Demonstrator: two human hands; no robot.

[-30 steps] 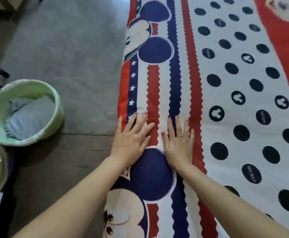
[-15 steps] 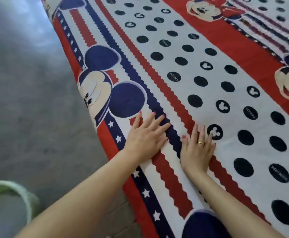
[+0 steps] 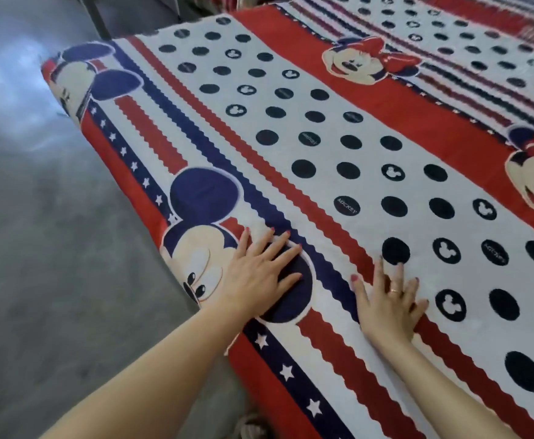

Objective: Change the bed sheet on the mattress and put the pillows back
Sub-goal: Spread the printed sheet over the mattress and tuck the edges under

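Note:
A red, white and navy cartoon-mouse bed sheet (image 3: 322, 128) lies spread flat over the mattress, with its left side hanging down over the edge (image 3: 107, 147). My left hand (image 3: 259, 277) rests palm down, fingers apart, on a navy ear of a printed mouse head near the mattress's left edge. My right hand (image 3: 386, 302), wearing a gold ring, is pressed flat on the white dotted band beside a red wavy stripe. Neither hand holds anything. No pillows are in view.
Grey concrete floor (image 3: 37, 248) runs along the left of the mattress. A dark pole or leg (image 3: 96, 14) stands on the floor beyond the far left corner. Something pale and rope-like (image 3: 249, 429) shows at the bottom edge by the mattress.
Both flat hands have slid forward along the sheet near the left edge, past one printed mouse head to another. My view swung up and right; the green baskets on the floor have left the frame.

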